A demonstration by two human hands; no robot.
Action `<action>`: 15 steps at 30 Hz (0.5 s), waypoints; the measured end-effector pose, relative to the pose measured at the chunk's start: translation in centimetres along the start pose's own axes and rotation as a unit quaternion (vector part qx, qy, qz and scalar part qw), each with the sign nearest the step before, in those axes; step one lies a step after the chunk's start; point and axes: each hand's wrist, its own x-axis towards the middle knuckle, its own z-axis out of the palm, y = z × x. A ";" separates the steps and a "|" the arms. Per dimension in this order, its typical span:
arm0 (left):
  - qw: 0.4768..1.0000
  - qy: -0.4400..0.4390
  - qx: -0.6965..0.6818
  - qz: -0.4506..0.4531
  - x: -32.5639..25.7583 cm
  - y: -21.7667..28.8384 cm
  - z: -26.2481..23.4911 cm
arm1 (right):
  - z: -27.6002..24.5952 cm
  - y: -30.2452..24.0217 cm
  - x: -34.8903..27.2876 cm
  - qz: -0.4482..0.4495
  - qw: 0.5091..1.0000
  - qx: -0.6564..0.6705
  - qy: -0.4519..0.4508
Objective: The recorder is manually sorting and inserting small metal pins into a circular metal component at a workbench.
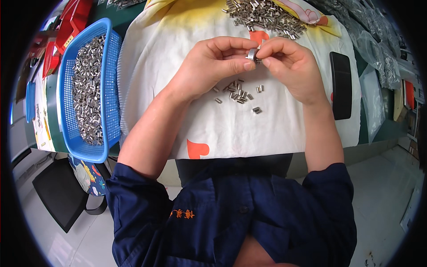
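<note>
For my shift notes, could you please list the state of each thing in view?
Left hand: pinching the small metal piece.
Right hand: pinching the same piece.
Blue basket: holding many metal pieces.
Black phone: flat, screen dark.
Loose metal pieces: scattered on the cloth.

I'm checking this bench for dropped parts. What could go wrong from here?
The small metal piece is pinched only by the fingertips of the left hand and right hand; it might slip. The loose pins lie on a soft cloth and could roll off its near edge.
</note>
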 end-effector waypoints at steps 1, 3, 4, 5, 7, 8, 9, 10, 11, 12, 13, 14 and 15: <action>1.000 -0.001 0.004 -0.003 -0.1 0.1 0.0 | 0.2 0.1 0.1 -0.011 1.000 -0.015 0.008; 1.000 0.002 0.009 -0.004 -0.2 0.3 0.1 | 0.3 0.1 0.0 -0.021 0.999 -0.030 0.015; 1.000 0.004 0.013 -0.005 -0.1 0.3 0.1 | 0.3 0.1 0.0 -0.026 0.998 -0.052 0.020; 1.000 0.004 0.013 -0.004 -0.1 0.2 0.1 | 0.3 0.2 0.0 -0.031 0.996 -0.074 0.025; 1.000 0.010 0.018 0.003 0.0 0.1 0.0 | 0.8 -0.1 0.0 -0.115 0.972 -0.199 0.050; 1.000 0.012 0.019 0.004 0.0 0.0 0.0 | 1.1 -0.2 0.1 -0.196 0.924 -0.319 0.074; 0.999 0.031 0.031 0.012 0.1 -0.1 0.0 | 1.2 -0.1 0.1 -0.197 0.924 -0.318 0.073; 0.998 0.049 0.042 0.020 0.1 -0.2 0.0 | 1.4 -0.1 0.1 -0.209 0.912 -0.342 0.088; 0.998 0.049 0.042 0.020 0.0 -0.2 0.0 | 1.4 -0.1 0.0 -0.220 0.899 -0.365 0.103; 0.997 0.052 0.050 0.019 0.0 0.0 0.0 | 1.4 -0.3 -0.1 -0.220 0.899 -0.365 0.103; 0.997 0.056 0.058 0.018 -0.1 0.0 0.0 | 1.4 -0.4 -0.1 -0.175 0.927 -0.321 0.087; 0.997 0.056 0.058 0.018 -0.1 0.1 0.1 | 1.3 -0.5 -0.1 -0.130 0.950 -0.276 0.070; 0.995 0.046 0.085 0.002 -0.2 0.2 0.2 | 1.1 -0.4 -0.2 -0.131 0.950 -0.276 0.069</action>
